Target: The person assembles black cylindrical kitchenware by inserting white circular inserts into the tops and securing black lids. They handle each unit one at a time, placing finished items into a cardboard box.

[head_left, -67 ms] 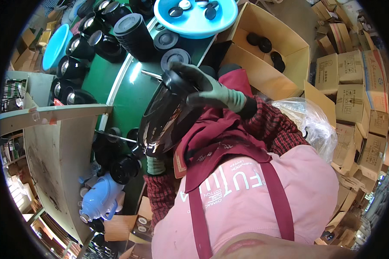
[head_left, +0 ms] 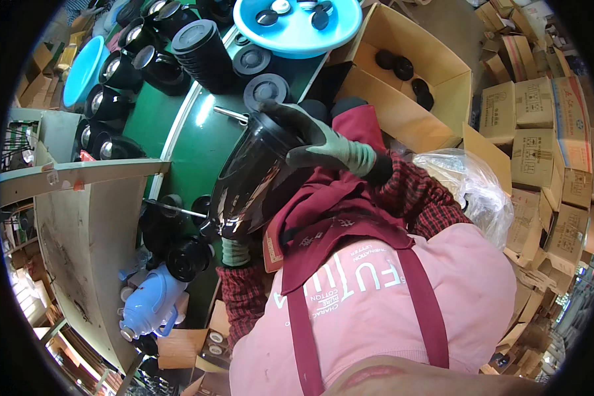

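A glossy black flask-like shell [head_left: 247, 181] is held tilted in front of me, its wider ringed end up and to the right. My right hand [head_left: 313, 138], in a grey-green glove with dark fingers, is closed around that ringed end. At the shell's lower end the glove cuff of my left hand [head_left: 235, 253] shows; the shell hides its fingers. A thin metal rod [head_left: 178, 210] sticks out leftward beside the lower end, and a shorter metal rod [head_left: 231, 114] sticks out near the upper end.
On the green table [head_left: 201, 158] stand a stack of black lids [head_left: 203, 56], black pots [head_left: 162, 69] and a blue basin [head_left: 297, 30] with small caps. A cardboard box [head_left: 409, 79] with black parts is at right. A blue jug [head_left: 153, 303] lies left, near a metal frame [head_left: 86, 175].
My right hand has shifted slightly down at the shell's upper end, and that end has tilted a little. The left forearm is nearly where it was.
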Demonstrator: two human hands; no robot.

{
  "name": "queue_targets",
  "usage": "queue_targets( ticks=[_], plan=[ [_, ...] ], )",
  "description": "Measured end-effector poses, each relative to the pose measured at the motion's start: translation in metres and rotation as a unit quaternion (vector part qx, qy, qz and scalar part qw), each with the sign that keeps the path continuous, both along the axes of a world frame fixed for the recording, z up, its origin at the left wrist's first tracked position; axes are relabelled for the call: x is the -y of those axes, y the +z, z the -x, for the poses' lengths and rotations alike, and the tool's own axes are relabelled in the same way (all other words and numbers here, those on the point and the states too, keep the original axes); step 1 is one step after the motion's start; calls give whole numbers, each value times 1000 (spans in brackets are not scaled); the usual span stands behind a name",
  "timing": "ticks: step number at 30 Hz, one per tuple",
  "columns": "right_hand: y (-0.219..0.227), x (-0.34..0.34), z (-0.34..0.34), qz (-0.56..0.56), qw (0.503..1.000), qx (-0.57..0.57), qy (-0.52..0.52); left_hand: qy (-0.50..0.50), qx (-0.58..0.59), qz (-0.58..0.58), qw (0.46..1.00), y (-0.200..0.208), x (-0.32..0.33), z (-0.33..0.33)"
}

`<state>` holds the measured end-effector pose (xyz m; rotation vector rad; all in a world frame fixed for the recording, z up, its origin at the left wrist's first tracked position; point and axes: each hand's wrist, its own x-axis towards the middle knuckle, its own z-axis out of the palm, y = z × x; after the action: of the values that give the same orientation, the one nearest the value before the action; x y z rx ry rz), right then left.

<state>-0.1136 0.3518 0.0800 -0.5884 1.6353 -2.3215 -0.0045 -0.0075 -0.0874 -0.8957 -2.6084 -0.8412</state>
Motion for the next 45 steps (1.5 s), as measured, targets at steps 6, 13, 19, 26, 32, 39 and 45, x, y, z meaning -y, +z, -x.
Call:
queue_targets(
  ticks=[6,13,19,26,32,39,45],
  plan=[
    [-8,-19,-13,-56,995,-60,-54,-29,4,-4,1000,-7,-17,18],
    [2,-27,-20,-112,991,-67,-38,-36,68,-93,993,20,-62,37],
    [-1,-27,-30,-64,998,-12,-24,-49,157,-167,972,60,-69,35],
    [-2,-42,-30,-59,994,82,-39,-98,249,-237,934,99,-93,34],
    [43,-25,-44,-57,986,144,-67,-130,261,-261,920,112,-116,50],
    [36,-17,-43,-204,957,-202,-52,-143,271,-271,913,118,-125,51],
    [35,-24,-30,-53,979,194,-33,-139,285,-268,910,123,-92,51]
  ],
)
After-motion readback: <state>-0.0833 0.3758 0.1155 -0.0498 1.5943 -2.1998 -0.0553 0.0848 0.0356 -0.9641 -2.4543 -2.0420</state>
